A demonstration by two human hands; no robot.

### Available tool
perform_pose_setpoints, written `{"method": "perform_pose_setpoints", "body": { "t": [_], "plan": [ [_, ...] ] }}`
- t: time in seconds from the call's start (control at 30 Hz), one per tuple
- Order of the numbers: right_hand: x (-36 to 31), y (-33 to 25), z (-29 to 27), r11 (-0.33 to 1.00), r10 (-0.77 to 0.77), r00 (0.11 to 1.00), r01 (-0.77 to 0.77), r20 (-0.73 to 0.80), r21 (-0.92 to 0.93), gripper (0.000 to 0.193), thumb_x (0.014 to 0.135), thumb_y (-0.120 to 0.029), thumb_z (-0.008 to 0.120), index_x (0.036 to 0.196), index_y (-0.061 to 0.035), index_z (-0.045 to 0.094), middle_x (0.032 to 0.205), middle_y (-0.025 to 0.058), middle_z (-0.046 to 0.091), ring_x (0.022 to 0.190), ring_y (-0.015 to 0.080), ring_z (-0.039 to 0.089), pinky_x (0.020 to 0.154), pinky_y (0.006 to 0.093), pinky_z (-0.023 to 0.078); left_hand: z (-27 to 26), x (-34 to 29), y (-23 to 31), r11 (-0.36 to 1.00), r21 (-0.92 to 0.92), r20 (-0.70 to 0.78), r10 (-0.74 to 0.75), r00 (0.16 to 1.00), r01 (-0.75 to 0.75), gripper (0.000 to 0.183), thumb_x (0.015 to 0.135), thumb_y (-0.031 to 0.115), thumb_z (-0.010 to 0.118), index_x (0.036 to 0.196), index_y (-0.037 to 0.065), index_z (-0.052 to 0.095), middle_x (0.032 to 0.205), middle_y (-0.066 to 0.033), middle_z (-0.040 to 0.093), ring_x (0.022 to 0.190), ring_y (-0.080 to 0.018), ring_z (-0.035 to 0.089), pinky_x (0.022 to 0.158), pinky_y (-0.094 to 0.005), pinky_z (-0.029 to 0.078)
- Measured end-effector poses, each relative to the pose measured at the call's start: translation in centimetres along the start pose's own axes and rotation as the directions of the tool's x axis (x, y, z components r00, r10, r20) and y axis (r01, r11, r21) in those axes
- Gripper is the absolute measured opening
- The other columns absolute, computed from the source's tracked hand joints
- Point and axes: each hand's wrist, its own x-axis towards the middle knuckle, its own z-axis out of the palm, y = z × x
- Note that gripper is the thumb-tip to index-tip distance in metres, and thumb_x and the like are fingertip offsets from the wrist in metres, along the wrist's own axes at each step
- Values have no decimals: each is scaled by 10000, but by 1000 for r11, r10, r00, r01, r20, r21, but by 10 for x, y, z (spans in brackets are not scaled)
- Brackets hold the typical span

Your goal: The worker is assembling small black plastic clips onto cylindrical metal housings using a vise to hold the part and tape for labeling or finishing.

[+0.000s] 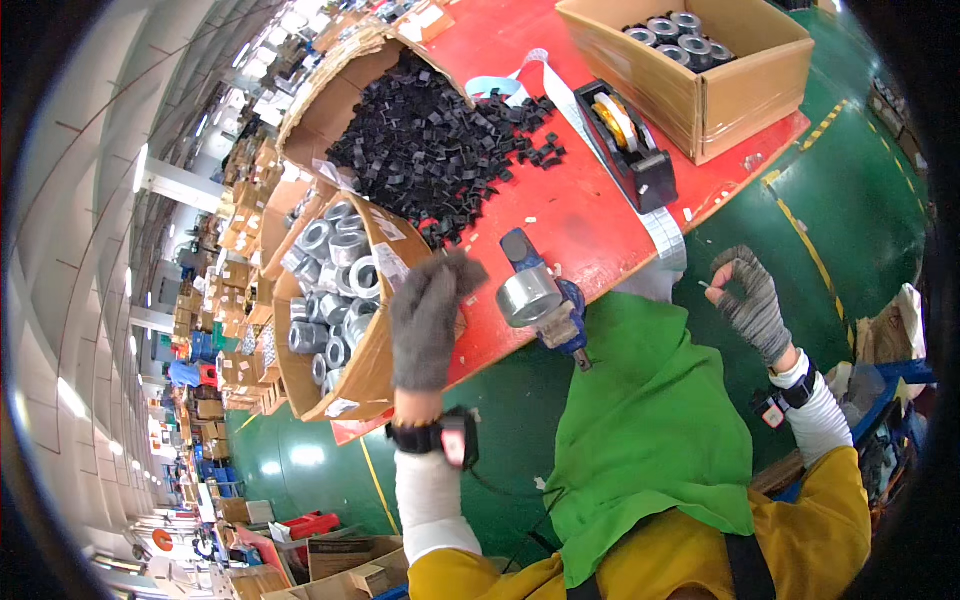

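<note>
My left hand [428, 320], in a grey knit glove, is above the table edge beside the box of metal rings. Its fingers reach out loosely toward the black clips [430, 140], and I see nothing held in them. My right hand [752, 305], in a grey fingerless-tipped glove, is off the table's right edge, thumb and finger pinched on a small white piece [704, 284], perhaps a label. Between the hands, a silver metal cylinder [528, 297] sits in a blue bench vise [566, 325] at the table's front edge.
A cardboard box of silver rings [385, 250] stands at left; a tipped carton [305, 110] spills the clips across the red table [555, 225]. A black tape dispenser [640, 165] has a label strip [663, 238] hanging over the edge. Another box [720, 110] holds several rings.
</note>
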Motion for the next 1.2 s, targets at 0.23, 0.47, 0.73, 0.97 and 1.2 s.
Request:
{"method": "perform_pose_setpoints", "body": {
  "t": [0.23, 0.47, 0.73, 0.97, 1.2],
  "plan": [
    [-10, -11, 14, 994, -87, 996, 87, -1, 60, 164, 645, -8, 666, 715, -41, 522, 807, 94, 523, 786, 243, 526, 721, 326, 428, -13, 74, -98, 427, 894, -286, 309, 907, 136, 507, 674, 43, 585, 1170, 45, 480, 1198, -216, 469, 1061, -417, 457, 933, -464, 370],
    [-32, 10, -2, 987, 113, 993, -110, -20, 117, 175, 638, 1, 669, 714, -38, 516, 783, 74, 515, 749, 207, 518, 675, 301, 427, 13, 89, -86, -14, 965, -259, 135, 956, 263, 217, 777, 140, 527, 976, 105, 606, 943, -142, 560, 891, -312, 549, 794, -392, 446],
    [-28, 8, 14, 986, 24, 1000, -25, 7, 164, 167, 640, -24, 684, 719, -29, 537, 789, 80, 532, 747, 211, 530, 684, 305, 443, 5, 81, -67, 354, 885, -387, 198, 901, 303, 194, 762, 150, 584, 942, 76, 594, 825, -158, 605, 783, -330, 585, 670, -435, 460],
    [-31, -10, 10, 995, 11, 999, -14, 31, 95, 160, 645, -20, 684, 725, -24, 547, 783, 73, 526, 723, 187, 532, 677, 294, 443, -15, 43, -22, 870, 462, -574, 148, 805, 170, 191, 888, 191, 513, 962, 33, 589, 792, -106, 579, 711, -243, 575, 622, -357, 476],
    [1, -59, -5, 939, 14, 984, -74, 178, 337, 134, 756, -114, 670, 735, -39, 562, 756, 40, 563, 704, 124, 538, 661, 273, 443, 38, 4, 124, 859, -491, -369, -359, 857, 148, 152, 881, 182, 529, 955, 56, 571, 609, -10, 526, 403, -67, 406, 369, -203, 331]
  ]
}}
